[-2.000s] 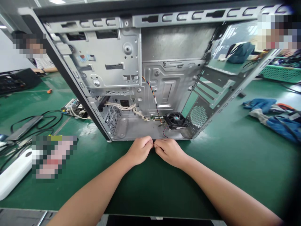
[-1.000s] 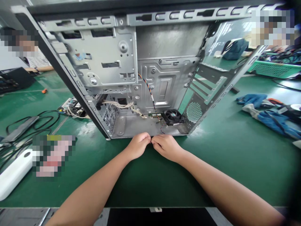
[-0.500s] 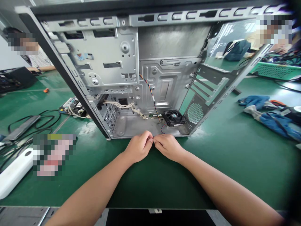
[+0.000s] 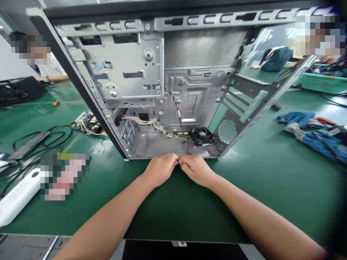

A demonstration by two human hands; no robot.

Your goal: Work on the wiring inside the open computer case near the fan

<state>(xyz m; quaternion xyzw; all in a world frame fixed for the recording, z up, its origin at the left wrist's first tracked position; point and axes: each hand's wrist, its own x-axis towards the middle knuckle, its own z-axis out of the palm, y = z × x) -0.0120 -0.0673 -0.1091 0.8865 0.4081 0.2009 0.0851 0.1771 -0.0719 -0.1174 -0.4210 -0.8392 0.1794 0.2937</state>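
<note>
An open computer case (image 4: 184, 47) stands upright on the green table, its open side facing me. My left hand (image 4: 162, 168) and my right hand (image 4: 195, 169) meet at the case's front lower edge, fingers curled and fingertips almost touching. Whatever they pinch is too small or hidden to name. Behind my right hand, a black cooling fan (image 4: 202, 135) lies on the case floor. A memory stick (image 4: 180, 133) is beside the fan. White cables (image 4: 141, 120) run in from the left, and a dark cable with orange strands (image 4: 175, 103) hangs down from the drive bay.
Left of the case are a circuit board (image 4: 85, 122), black cables (image 4: 58, 139) and a white power strip (image 4: 20, 196). Blue gloves (image 4: 311, 135) lie to the right, with a green basket (image 4: 320, 83) behind. People sit at the far left and far right.
The view has shifted slightly, so the case appears a little further right. My left fingers have rolled over a bit; both hands stay together at the case's edge.
</note>
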